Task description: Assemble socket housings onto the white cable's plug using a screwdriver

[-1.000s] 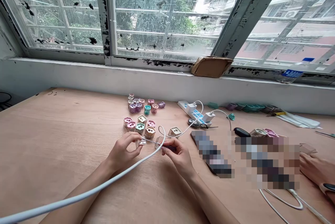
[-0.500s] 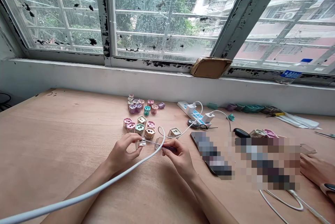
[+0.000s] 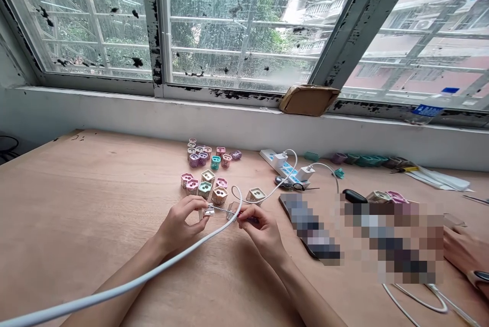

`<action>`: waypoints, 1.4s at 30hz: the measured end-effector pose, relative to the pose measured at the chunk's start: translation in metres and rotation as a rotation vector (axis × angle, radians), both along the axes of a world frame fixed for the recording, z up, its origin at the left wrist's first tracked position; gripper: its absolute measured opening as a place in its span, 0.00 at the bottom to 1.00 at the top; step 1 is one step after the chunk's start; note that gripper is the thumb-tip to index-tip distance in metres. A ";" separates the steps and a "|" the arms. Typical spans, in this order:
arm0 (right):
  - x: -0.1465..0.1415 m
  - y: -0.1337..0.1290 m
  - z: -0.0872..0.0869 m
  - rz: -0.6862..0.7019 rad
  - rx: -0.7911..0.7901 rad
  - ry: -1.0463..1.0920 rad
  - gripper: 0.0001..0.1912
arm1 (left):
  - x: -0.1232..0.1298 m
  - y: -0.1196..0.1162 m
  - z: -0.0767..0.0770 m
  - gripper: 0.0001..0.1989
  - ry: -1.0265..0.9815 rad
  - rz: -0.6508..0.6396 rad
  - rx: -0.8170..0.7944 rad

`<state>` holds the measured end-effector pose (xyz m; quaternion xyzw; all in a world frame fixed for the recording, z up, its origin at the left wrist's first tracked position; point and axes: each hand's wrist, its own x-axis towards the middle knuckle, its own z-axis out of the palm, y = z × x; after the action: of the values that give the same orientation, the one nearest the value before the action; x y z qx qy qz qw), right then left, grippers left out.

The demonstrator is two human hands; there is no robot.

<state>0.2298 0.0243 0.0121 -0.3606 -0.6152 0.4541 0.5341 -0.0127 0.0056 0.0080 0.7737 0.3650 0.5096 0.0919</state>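
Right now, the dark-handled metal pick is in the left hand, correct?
No, it's in the right hand: the head view shows the dark-handled metal pick held by the right hand. The left hand pinches a small clear part.

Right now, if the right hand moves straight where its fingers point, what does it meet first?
Probably the white cable, crossing just ahead of the right hand's fingers; the clear plastic piece lies right behind it, though depth is hard to judge.

White cable [image 3: 206,234] across the gap, seemingly
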 end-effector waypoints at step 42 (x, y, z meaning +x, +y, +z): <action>0.004 0.002 -0.004 -0.003 0.092 -0.189 0.10 | -0.001 0.001 0.002 0.09 -0.006 -0.024 0.030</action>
<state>0.2340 0.0259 0.0084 -0.3778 -0.6826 0.3886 0.4902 -0.0137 0.0069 0.0102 0.7779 0.3478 0.5161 0.0875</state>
